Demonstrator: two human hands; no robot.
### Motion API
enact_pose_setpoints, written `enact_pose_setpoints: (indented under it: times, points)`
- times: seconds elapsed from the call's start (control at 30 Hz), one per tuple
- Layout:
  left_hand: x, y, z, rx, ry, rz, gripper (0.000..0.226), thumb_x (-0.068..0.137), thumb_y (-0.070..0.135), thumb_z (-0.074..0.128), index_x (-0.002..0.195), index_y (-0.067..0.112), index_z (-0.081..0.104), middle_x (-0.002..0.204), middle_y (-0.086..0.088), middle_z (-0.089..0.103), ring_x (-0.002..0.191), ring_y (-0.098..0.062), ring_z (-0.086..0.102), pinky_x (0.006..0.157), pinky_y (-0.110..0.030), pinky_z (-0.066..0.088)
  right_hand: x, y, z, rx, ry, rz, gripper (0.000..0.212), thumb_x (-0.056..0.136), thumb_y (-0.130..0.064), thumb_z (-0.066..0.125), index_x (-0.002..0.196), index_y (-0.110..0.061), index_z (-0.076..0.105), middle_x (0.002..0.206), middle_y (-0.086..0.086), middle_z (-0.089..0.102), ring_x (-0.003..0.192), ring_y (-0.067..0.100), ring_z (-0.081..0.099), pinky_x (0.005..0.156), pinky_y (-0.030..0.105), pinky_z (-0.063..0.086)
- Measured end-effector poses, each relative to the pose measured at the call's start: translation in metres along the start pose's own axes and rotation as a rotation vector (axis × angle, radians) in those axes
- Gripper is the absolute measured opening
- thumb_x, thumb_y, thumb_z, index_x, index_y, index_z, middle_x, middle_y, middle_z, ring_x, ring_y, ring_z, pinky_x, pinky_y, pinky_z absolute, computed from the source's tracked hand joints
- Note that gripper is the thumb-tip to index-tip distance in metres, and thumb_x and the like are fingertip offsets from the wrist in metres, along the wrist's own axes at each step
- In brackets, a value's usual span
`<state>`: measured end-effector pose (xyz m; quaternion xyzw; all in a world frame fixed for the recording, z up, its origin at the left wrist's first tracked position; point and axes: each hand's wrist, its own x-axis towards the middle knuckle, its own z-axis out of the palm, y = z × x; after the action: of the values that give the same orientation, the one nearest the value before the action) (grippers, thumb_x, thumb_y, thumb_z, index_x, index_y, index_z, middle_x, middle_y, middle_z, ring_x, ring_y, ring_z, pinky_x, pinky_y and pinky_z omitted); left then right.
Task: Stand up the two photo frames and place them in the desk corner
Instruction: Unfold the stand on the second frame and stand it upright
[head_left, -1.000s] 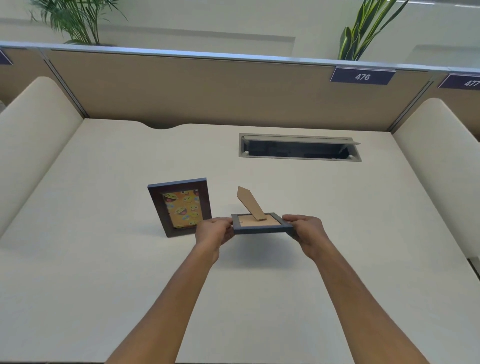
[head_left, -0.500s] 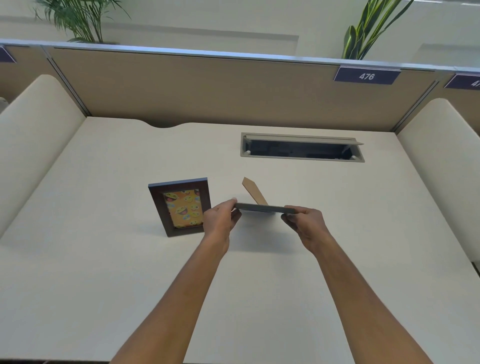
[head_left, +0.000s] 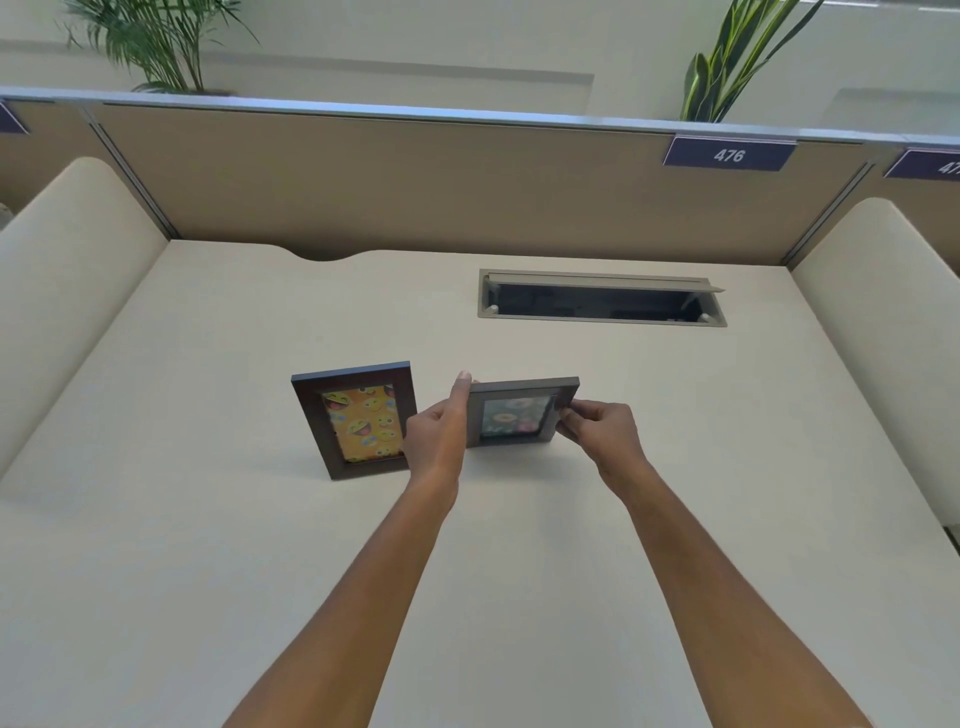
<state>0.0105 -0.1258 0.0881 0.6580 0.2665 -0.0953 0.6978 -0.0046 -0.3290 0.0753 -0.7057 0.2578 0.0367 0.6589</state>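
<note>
A dark brown photo frame (head_left: 358, 419) with an orange emoji picture stands upright on the cream desk (head_left: 208, 545), left of centre. To its right a grey photo frame (head_left: 521, 411) with a dark emoji picture is tipped nearly upright, picture facing me, held in landscape. My left hand (head_left: 437, 434) grips its left edge with the thumb up along the side. My right hand (head_left: 600, 434) pinches its right edge. Its back stand is hidden behind it.
An open cable hatch (head_left: 600, 298) is set in the desk behind the frames. A tan partition (head_left: 389, 182) closes the far side, with padded cream dividers at the left (head_left: 62, 291) and right (head_left: 883, 332). The far left corner lies near the partition's notch (head_left: 327, 254).
The grey frame, held flat and face down with its stand sticking up, has been rotated up by both hands until its picture faces me. The brown frame has not moved.
</note>
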Motion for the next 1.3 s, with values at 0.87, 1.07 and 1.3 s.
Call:
enact_pose_setpoints:
  times: [0.87,1.07,1.3]
  points:
    - [0.030,-0.012,0.014,0.222,-0.105,-0.060,0.070,0.093,0.077,0.034,0.138,0.032,0.063,0.136,-0.003,0.067,0.128,-0.030,0.057,0.110,-0.048,0.046,0.029,0.009,0.013,-0.131,0.025,-0.064,0.024,0.099,-0.036,0.061,0.103,-0.025,0.082,0.100,-0.004,0.080,0.091,0.016,0.071,0.101,0.045,0.058]
    - [0.028,-0.017,0.012,0.244,-0.081,-0.028,0.054,0.093,0.078,0.033,0.102,0.038,0.068,0.105,0.006,0.071,0.100,-0.018,0.061,0.081,-0.036,0.045,0.029,0.017,0.013,-0.068,-0.007,-0.071,0.021,0.100,-0.036,0.062,0.098,-0.032,0.082,0.104,-0.002,0.081,0.103,0.023,0.075,0.101,0.044,0.058]
    - [0.034,-0.020,0.007,0.270,-0.096,-0.032,0.069,0.090,0.081,0.034,0.128,0.035,0.068,0.128,0.006,0.069,0.121,-0.024,0.059,0.104,-0.045,0.048,0.030,0.022,0.013,-0.040,-0.007,-0.066,0.026,0.100,-0.035,0.062,0.112,-0.021,0.080,0.108,0.002,0.080,0.105,0.022,0.074,0.099,0.040,0.059]
